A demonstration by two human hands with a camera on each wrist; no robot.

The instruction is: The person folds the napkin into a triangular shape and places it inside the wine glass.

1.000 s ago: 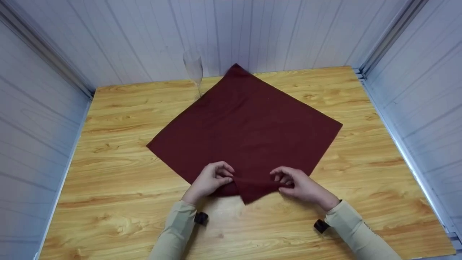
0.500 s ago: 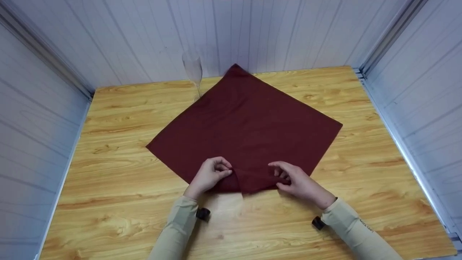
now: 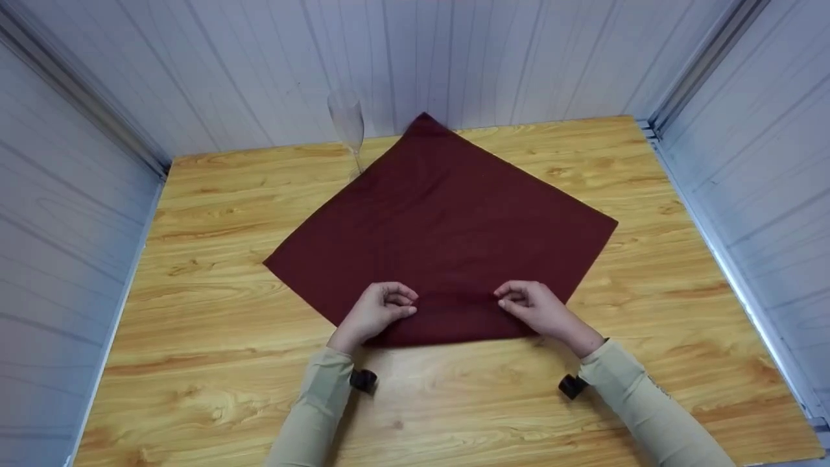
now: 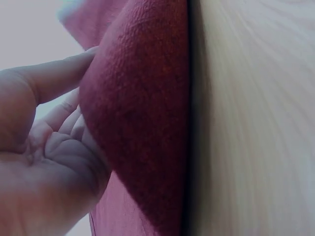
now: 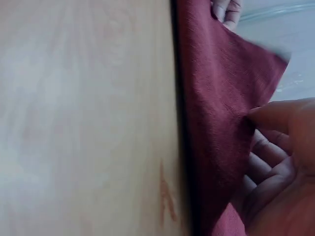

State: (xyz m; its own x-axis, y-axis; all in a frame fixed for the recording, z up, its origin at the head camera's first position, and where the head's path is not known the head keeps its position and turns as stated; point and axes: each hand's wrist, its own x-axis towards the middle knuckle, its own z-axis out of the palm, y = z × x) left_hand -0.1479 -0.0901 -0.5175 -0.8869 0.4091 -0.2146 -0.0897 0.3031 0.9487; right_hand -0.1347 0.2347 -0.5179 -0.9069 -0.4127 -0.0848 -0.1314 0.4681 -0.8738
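A dark red cloth napkin [image 3: 441, 220] lies spread like a diamond on the wooden table, its near corner folded up so that the front edge runs straight. At the left side of this turned-up flap, my left hand [image 3: 375, 314] pinches the cloth between thumb and fingers. My right hand [image 3: 541, 316] pinches the flap's right side in the same way. In the left wrist view the flap [image 4: 142, 108] stands raised off the table, with the thumb against its edge. The right wrist view shows the napkin [image 5: 216, 108] between the right thumb and fingers.
A clear champagne flute [image 3: 348, 126] stands upright behind the napkin's upper left edge, its foot right by the cloth. Pale panelled walls [image 3: 493, 58] close in the back and both sides of the wooden table [image 3: 214, 363].
The near corner, which hung toward me, is now turned up and away, leaving a straight front fold. Both hands moved slightly away from me; the right hand now pinches the flap higher up.
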